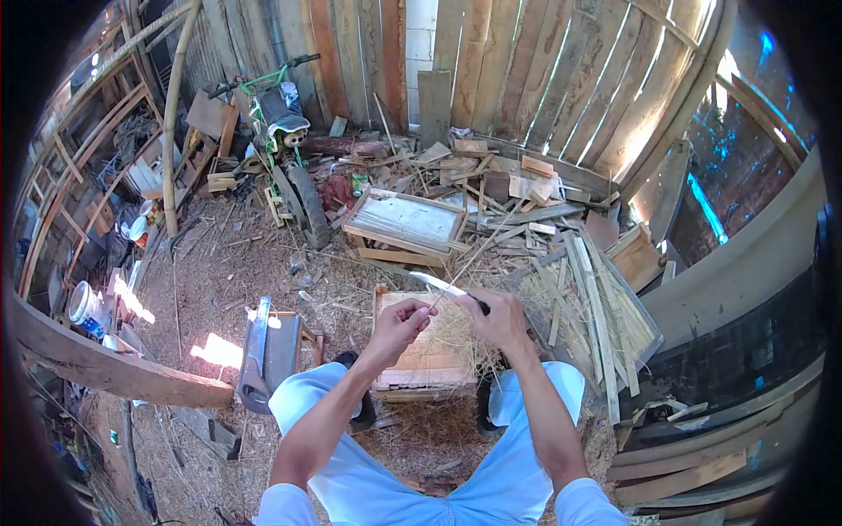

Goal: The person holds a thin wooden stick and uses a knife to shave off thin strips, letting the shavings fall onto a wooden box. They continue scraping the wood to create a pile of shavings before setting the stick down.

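Note:
In front of me, my left hand (403,326) pinches a thin wooden stick (474,257) that slants up and away to the right. My right hand (500,320) is closed around the dark handle of a knife (438,283). Its pale blade points left and lies across the stick, just above my left fingers; whether it touches cannot be made out. Below both hands, between my knees, is a low wooden bench (421,378) with thin shavings (469,337) heaped on its right side.
A handsaw (255,386) rests by a small stool (285,344) at left. A wooden frame (408,221), scrap wood (526,180) and a small bike (298,193) lie ahead. Long strips (596,307) cover a tray at right. A curved beam (132,373) crosses the left.

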Available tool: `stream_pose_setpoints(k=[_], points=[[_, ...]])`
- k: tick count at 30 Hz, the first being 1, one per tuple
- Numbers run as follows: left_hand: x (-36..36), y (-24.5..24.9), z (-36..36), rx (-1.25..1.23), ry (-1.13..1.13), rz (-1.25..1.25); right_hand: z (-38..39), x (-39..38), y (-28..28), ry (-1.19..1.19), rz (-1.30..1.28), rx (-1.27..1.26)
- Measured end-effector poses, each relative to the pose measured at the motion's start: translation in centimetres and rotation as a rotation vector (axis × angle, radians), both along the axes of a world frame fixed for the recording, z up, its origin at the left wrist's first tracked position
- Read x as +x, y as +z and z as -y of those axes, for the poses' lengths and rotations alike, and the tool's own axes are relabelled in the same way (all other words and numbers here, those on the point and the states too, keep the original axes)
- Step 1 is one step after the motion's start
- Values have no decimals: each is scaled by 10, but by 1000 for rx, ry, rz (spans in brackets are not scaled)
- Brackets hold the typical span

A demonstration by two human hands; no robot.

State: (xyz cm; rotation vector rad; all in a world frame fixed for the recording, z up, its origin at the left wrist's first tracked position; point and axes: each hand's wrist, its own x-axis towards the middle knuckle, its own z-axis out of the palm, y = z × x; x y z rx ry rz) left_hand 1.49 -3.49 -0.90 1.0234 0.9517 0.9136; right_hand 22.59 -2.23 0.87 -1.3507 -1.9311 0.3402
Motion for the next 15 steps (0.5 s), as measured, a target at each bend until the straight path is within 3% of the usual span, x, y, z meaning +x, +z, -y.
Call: stream_pose_setpoints(k=[6, 8, 12, 15], points=[[-9, -3, 6, 10, -33, -95, -9, 20, -7, -97, 54, 55], [-17, -4, 21, 19, -35, -139, -22, 50, -4, -408, -161, -4], [-30, -10, 22, 59, -53, -208, -18, 75, -11, -432, -36, 61], [-23, -16, 13, 107, -62, -240, 2, 41, 1, -279, -108, -179]])
